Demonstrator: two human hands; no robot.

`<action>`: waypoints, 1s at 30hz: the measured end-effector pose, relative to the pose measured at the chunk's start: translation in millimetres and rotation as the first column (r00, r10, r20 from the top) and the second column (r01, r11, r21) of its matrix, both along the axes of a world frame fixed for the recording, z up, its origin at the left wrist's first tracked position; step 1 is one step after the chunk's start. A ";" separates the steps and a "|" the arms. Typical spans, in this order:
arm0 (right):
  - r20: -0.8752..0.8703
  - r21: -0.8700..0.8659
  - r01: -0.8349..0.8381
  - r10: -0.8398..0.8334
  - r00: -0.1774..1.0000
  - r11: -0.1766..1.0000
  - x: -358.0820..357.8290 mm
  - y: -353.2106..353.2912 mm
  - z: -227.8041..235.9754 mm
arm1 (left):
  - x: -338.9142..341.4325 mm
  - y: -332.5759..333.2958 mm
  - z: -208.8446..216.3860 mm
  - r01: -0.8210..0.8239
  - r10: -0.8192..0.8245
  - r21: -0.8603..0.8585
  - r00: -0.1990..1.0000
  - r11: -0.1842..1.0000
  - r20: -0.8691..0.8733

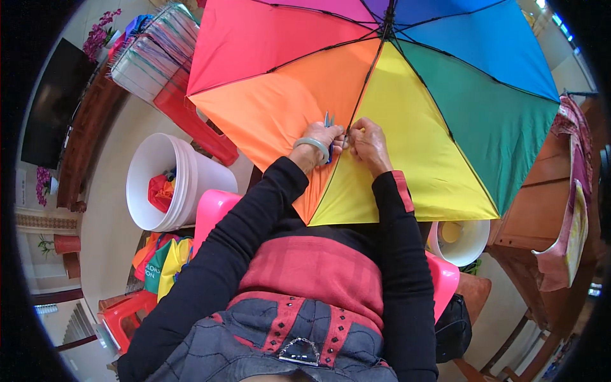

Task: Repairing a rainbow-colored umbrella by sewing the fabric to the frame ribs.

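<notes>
Our left hand (320,139) grips blue-handled metal scissors (329,119) at the orange-and-yellow seam (326,184) of the already opened, rainbow-panelled cloth umbrella (414,172), where our right hand (370,145) curls, holding what we cannot tell, work there seemingly unfinished.

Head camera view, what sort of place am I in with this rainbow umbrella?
Probably the living room of a home, judging by the large black screen, the long wooden cabinet beside it and the pink flowers nearby.
</notes>
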State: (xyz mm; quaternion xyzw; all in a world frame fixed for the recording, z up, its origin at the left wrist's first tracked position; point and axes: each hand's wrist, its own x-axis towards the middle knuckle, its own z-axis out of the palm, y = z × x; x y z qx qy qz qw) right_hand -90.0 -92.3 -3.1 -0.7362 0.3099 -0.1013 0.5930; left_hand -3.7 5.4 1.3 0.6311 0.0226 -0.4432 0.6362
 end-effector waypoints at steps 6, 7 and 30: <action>0.200 -0.621 0.185 -0.074 0.977 0.762 -17.2 -11.4 20.8 | 1.6 5.9 -5.0 -0.021 0.023 -0.031 0.998 0.999 0.066; 0.278 -0.162 0.205 -0.155 0.948 0.965 -24.5 -7.2 45.8 | -0.8 7.0 -1.1 0.010 -0.008 -0.024 0.995 1.000 0.101; 0.463 0.075 0.058 -0.086 0.882 0.995 13.1 -44.2 110.5 | 51.1 -12.6 40.7 0.529 -0.575 0.281 0.548 0.801 0.608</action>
